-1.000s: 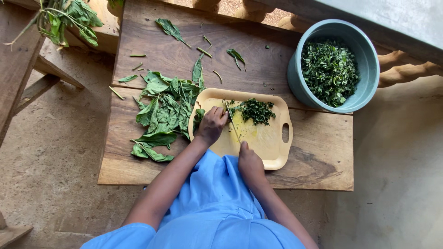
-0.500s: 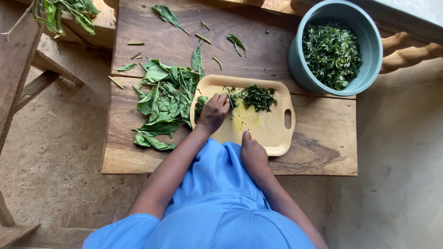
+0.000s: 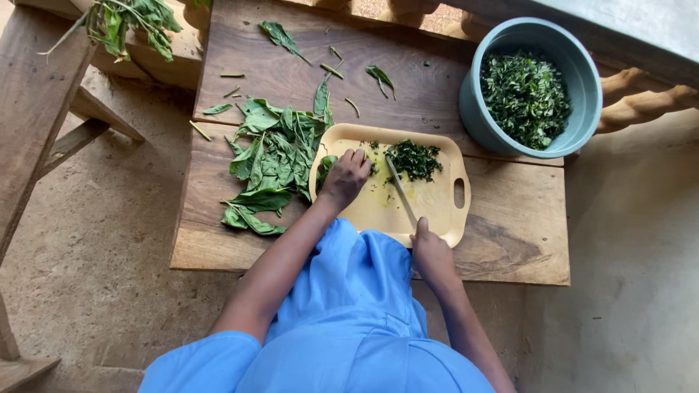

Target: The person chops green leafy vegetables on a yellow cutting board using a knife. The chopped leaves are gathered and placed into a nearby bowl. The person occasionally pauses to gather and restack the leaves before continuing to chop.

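Note:
A pale yellow cutting board (image 3: 437,200) lies on a low wooden table (image 3: 510,240). On it my left hand (image 3: 346,177) presses down a bunch of green leaves at the board's left end. My right hand (image 3: 431,251) grips the handle of a knife (image 3: 400,191) at the board's near edge, its blade reaching to a small heap of chopped greens (image 3: 413,159). A pile of whole green leaves (image 3: 269,156) lies on the table just left of the board.
A grey-blue bowl (image 3: 473,109) full of chopped greens stands at the table's far right. Loose leaves and stems (image 3: 378,75) are scattered at the back. A bunch of leafy stalks (image 3: 131,22) rests on a wooden bench at upper left. Bare ground surrounds the table.
The knife blade now shows laid across the board toward the chopped heap. My left hand stays on the leaves; the view has shifted slightly.

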